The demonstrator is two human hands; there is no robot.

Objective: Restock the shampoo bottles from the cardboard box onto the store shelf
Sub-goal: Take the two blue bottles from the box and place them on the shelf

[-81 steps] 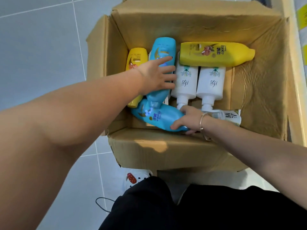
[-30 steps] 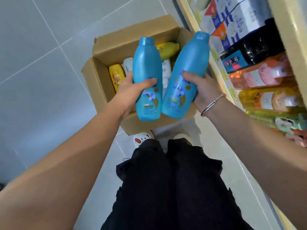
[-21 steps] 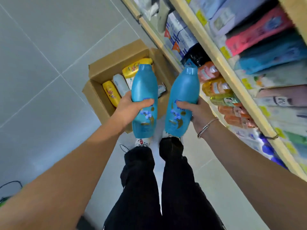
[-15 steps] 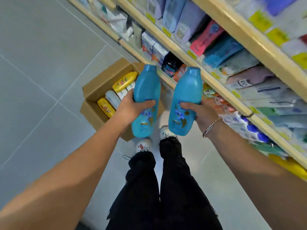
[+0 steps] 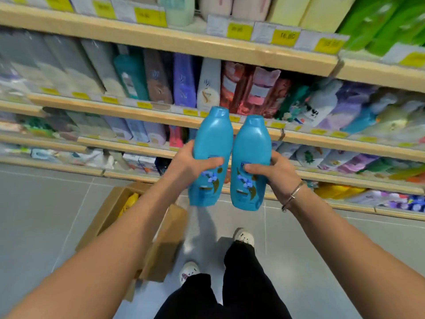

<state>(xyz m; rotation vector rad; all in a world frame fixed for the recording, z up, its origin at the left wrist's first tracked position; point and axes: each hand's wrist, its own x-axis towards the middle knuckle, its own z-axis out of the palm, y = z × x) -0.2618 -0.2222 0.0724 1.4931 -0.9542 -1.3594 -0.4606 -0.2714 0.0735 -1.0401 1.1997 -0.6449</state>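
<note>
Left hand (image 5: 187,161) wrapped around left tall blue plastic shampoo bottle (image 5: 210,157), thumb across the flower label. Right hand (image 5: 274,170) wrapped around right tall blue plastic shampoo bottle (image 5: 249,164), same grip. Both bottles upright, caps up, side by side, nearly touching, held in front of the wooden store shelf (image 5: 161,38), level with the middle tiers. Tiers packed with mixed bottles, yellow price tags (image 5: 284,38) along the edges. Open brown cardboard box (image 5: 165,238) on grey tiled floor (image 5: 34,215) lower left, yellow bottle (image 5: 128,201) visible inside. Thin metal bracelet (image 5: 293,195) on right wrist.
</note>
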